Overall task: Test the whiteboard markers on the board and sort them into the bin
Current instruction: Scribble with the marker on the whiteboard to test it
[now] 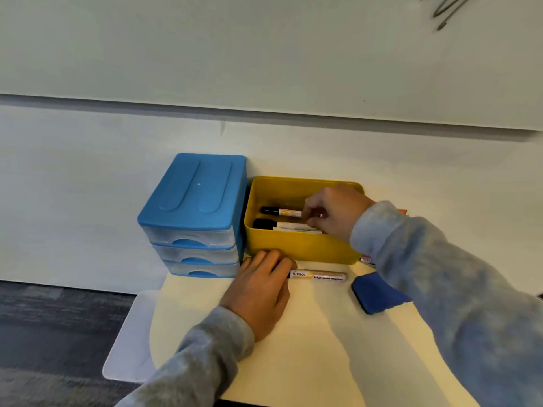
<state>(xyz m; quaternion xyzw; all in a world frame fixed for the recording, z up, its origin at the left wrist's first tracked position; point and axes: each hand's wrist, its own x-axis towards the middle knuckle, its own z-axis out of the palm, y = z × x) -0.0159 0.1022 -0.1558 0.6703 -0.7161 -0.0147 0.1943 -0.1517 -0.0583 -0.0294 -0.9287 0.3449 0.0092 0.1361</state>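
The right hand [335, 212] reached into the yellow bin [299, 248], fingers pinching a marker [282, 212] lying inside. At seven o'clock from the bin, the left hand [261, 286] gripped another marker's [318, 275] end on the table [323, 348].

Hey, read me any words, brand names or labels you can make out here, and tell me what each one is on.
"PILOT": on the marker on the table, near its left end.
Second line on that marker's barrel: too blurred to read.
Labels on the markers in the yellow bin: too small to read.
Dark scribble on the whiteboard: not legible words.
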